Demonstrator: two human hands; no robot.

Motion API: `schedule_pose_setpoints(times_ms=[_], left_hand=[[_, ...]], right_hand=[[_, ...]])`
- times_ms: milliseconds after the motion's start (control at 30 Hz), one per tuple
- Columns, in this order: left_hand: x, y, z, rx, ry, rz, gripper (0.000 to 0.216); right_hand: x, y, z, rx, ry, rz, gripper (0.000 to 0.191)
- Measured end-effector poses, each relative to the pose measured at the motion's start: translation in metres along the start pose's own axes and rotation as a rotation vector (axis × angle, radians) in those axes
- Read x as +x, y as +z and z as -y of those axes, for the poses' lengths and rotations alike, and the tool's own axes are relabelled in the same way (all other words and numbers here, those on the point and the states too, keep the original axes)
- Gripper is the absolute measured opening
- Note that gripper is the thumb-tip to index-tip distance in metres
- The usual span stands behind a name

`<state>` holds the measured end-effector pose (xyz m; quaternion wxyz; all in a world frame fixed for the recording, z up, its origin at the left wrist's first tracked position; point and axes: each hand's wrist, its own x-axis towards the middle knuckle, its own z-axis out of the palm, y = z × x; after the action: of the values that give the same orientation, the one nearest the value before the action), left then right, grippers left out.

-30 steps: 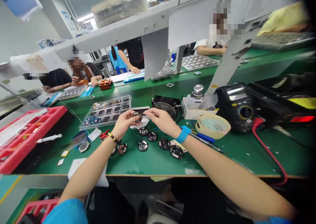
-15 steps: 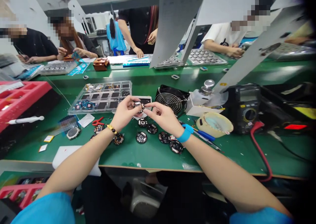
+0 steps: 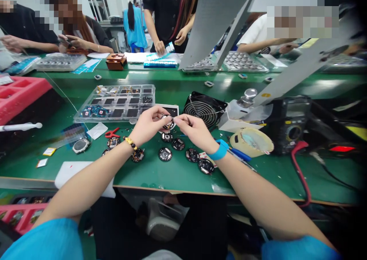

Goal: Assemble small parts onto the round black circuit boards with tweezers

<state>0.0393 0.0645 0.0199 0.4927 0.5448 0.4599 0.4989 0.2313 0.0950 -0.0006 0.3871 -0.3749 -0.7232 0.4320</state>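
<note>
My left hand (image 3: 149,125) is closed round the edge of a round watch module (image 3: 167,123), held up above the bench. Against the module's right side, the thumb and forefinger of my right hand (image 3: 193,130) are pinched together; whatever lies between them is too small to make out. More round black watch modules lie below my hands, among them one with a pale centre (image 3: 165,154), one by my right wrist (image 3: 205,166) and one under my left wrist (image 3: 138,155). Partly hidden behind my fingers is a small white-edged box (image 3: 175,109).
A clear compartment tray (image 3: 114,116) and a fan (image 3: 200,111) stand behind my hands. To the right are a yellowish tape roll (image 3: 252,142), blue pen (image 3: 239,154) and multimeter (image 3: 294,124). Red clip (image 3: 111,132), watch case (image 3: 81,145) and pink foam tray (image 3: 23,95) lie left. Co-workers sit opposite.
The view has shifted slightly. The module in my left hand has tilted, and my right fingers have drawn closer together at its edge. Across the bench, a co-worker has lifted a blue-and-white strip.
</note>
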Motion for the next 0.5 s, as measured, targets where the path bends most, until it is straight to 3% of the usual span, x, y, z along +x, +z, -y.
schedule_pose_setpoints(times_ms=[233, 500], left_hand=[[-0.0012, -0.001, -0.005, -0.1, -0.105, 0.007, 0.016], [-0.0025, 0.0012, -0.0054, -0.086, -0.114, 0.005, 0.017]], right_hand=[[-0.0001, 0.0007, 0.0018, 0.085, 0.039, 0.041, 0.055], [-0.0007, 0.0019, 0.0033, 0.049, 0.025, 0.021, 0.058]])
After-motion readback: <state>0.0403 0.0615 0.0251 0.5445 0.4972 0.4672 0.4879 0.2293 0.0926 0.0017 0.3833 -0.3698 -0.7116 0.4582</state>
